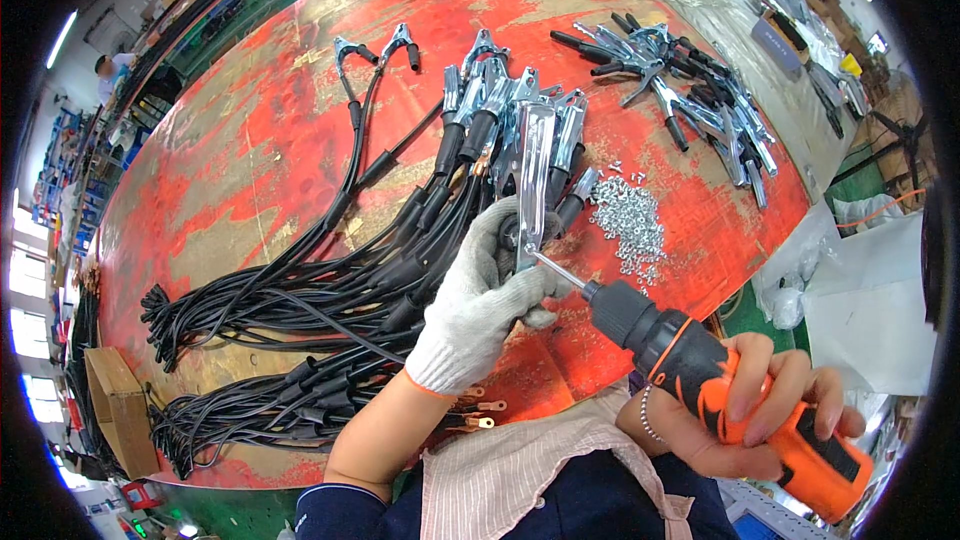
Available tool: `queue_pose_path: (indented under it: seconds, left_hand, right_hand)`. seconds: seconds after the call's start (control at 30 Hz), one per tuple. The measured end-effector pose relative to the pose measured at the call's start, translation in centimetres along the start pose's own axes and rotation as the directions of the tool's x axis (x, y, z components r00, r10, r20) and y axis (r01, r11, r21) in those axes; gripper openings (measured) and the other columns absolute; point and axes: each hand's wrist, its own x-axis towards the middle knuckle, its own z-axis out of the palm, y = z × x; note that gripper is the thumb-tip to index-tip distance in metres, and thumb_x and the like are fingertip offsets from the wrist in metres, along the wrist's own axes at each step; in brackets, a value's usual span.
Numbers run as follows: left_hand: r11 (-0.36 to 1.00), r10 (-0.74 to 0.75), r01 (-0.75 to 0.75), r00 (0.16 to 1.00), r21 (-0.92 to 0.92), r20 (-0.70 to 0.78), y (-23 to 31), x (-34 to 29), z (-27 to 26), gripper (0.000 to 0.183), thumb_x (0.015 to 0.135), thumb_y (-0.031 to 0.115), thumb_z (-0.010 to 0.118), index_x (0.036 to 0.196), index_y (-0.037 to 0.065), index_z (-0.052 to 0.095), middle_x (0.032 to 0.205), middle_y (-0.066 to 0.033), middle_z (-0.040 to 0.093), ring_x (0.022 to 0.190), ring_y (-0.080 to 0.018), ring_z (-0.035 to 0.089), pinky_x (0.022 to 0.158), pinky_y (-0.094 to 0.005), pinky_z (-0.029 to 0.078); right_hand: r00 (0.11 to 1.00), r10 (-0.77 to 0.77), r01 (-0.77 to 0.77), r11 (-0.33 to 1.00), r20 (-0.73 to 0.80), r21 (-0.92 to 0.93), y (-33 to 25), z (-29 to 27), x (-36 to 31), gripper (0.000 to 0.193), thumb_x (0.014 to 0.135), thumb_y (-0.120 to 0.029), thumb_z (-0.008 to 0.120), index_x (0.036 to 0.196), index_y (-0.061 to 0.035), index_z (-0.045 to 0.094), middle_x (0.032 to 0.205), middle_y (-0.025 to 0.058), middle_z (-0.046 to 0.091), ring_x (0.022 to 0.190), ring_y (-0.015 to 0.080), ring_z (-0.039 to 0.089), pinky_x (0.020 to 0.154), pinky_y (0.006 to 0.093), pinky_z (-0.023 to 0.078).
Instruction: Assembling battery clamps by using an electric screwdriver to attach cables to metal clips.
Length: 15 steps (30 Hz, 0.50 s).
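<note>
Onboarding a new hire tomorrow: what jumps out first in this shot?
Centre frame, the gloved left hand holds a shiny metal clamp upright while the bare right hand drives an orange and black power screwdriver into its base. Behind them a thick bundle of black cables fans across the worn red table, with a heap of small silver screws just right of the clamp.

- The left hand (478, 302) wears a white knit glove with an orange cuff.
- The right hand (745, 418) is bare, with a beaded bracelet (645, 415).
- Dark blue sleeves, striped beige apron (520, 470).
</note>
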Motion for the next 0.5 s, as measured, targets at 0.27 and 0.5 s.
queue_pose_path:
  seconds: [0.27,0.5]
  left_hand:
    - [0.986,0.122,-0.109,0.988,0.125,-0.097,-0.9,-0.1,0.5,0.063,0.078,-0.002,0.055,0.135,0.002,0.028,0.109,-0.0113,0.051,0.077,-0.0145,0.058,0.058,-0.0243,0.048]
    - [0.970,0.100,-0.088,0.994,0.228,-0.043,-1.3,0.2,1.0,0.060,0.079,0.000,0.053,0.134,0.001,0.030,0.105,-0.0098,0.052,0.077,-0.0116,0.055,0.058,-0.0238,0.048]
  right_hand:
    - [0.980,-0.007,0.012,1.000,0.200,-0.027,0.6,0.2,-0.6,0.068,0.068,0.008,0.062,0.127,-0.0156,0.038,0.098,0.0010,0.047,0.061,0.0109,0.049,0.057,0.0228,0.041]
    - [0.986,0.062,-0.051,0.996,0.152,-0.080,-0.3,0.7,-0.9,0.066,0.066,0.011,0.059,0.123,-0.0175,0.041,0.094,-0.0017,0.048,0.059,0.0090,0.047,0.055,0.0223,0.040]
